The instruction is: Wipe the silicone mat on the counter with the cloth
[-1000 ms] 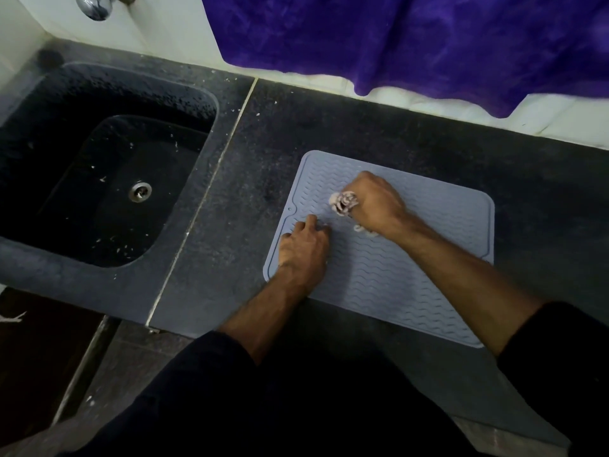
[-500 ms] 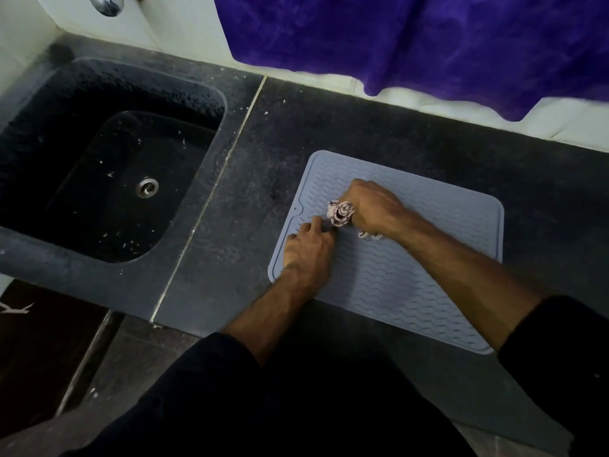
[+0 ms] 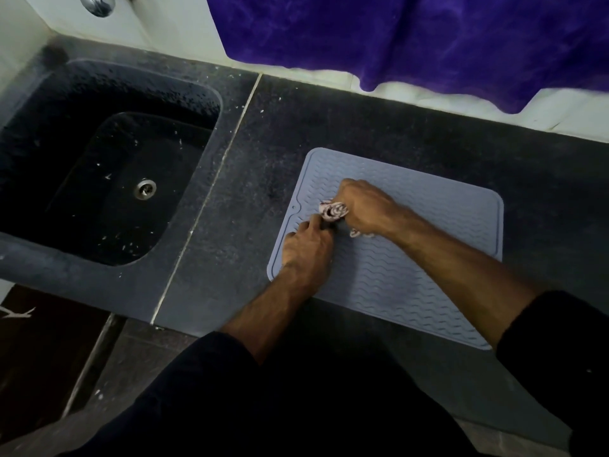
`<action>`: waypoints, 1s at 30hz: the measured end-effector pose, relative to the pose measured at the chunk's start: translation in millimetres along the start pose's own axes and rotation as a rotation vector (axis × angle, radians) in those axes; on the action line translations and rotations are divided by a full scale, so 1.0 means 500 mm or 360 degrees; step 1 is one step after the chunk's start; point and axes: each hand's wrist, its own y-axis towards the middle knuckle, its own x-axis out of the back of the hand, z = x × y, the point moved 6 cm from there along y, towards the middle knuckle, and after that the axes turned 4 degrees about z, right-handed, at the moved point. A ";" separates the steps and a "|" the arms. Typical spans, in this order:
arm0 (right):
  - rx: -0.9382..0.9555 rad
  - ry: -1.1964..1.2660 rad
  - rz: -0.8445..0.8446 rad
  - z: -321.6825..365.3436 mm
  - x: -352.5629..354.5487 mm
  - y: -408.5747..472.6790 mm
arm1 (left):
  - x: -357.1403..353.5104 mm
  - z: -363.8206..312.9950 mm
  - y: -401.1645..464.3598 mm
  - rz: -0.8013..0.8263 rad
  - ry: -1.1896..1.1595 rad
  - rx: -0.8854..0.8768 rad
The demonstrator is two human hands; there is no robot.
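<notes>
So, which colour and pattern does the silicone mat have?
The silicone mat is pale grey-blue with raised wavy ridges across it, as the head view shows.

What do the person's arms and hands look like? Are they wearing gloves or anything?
No gloves. Both the left hand and the right hand are bare, and I can't see any rings, a watch or bracelets. The forearms are bare too. Dark sleeves are pushed up toward the elbows, one on each arm. They look black or very dark blue in this dim light.

Right hand (image 3: 365, 206) dragging cloth (image 3: 333, 211) leftward along mat (image 3: 428, 265), closing on left hand (image 3: 308, 247); fingertips now touching cloth.
</notes>
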 end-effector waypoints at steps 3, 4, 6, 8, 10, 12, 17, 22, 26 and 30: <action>-0.0045 0.0032 0.0000 -0.018 0.007 -0.012 | -0.001 -0.001 0.001 0.0000 -0.0013 -0.0005; -0.0028 0.0056 -0.0060 -0.013 0.013 -0.015 | -0.001 -0.001 0.000 0.0000 -0.0030 -0.0005; 0.0078 0.0119 -0.0199 0.011 0.022 -0.015 | -0.001 0.000 0.001 -0.0011 -0.0044 0.0004; 0.0215 0.0089 -0.0189 0.044 0.012 -0.014 | -0.002 0.000 0.001 -0.0026 -0.0024 0.0011; 0.0235 -0.0017 -0.0119 0.055 -0.008 -0.015 | -0.005 0.000 0.002 -0.0021 0.0000 0.0011; 0.0107 -0.0011 -0.0082 0.032 -0.016 -0.020 | -0.007 0.002 0.003 -0.0022 0.0003 0.0021; -0.0006 -0.0035 -0.0006 -0.058 -0.007 -0.066 | -0.007 0.005 0.004 -0.0026 -0.0038 -0.0009; 0.0048 0.0005 -0.0163 -0.075 0.000 -0.088 | -0.009 0.003 0.002 -0.0013 -0.0045 -0.0013; 0.0258 -0.0051 -0.0256 -0.031 -0.020 -0.082 | -0.009 0.002 0.005 -0.0004 0.0001 0.0024; 0.0225 -0.0134 -0.0246 -0.044 -0.045 -0.087 | -0.011 0.004 0.009 0.0011 0.0046 0.0021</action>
